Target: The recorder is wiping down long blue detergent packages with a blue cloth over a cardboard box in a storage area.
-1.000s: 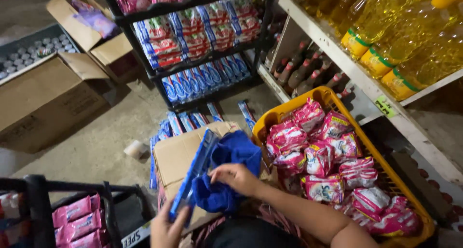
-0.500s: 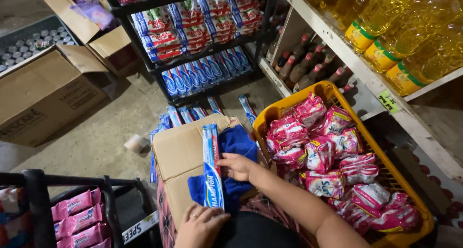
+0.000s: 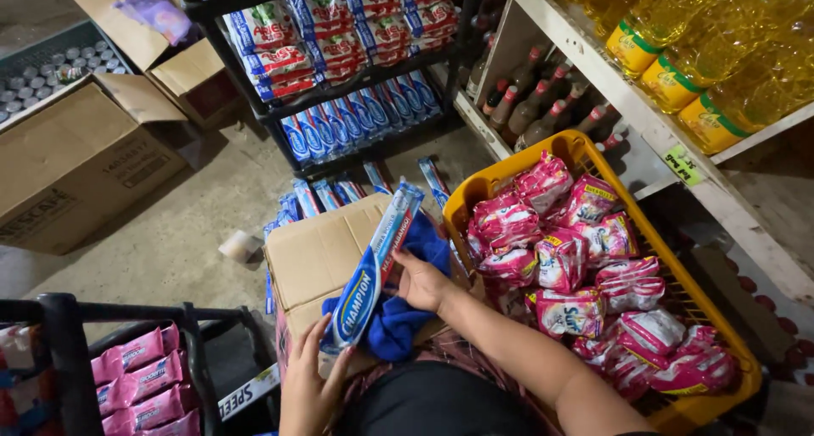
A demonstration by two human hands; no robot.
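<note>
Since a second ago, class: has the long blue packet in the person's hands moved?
Yes. The long blue packet has lifted off the blue cloth and swung upright across the cardboard box, toward the yellow basket.

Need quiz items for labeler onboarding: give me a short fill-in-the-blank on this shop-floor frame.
1. Both hands, left hand and right hand, hold a long blue ____.
2. The blue cloth lies on a ____ box.
3. The pink packets fill a ____ basket.
4. Bottles of yellow oil stand on the ____.

Missing words: packet; cardboard; yellow; shelf
</note>
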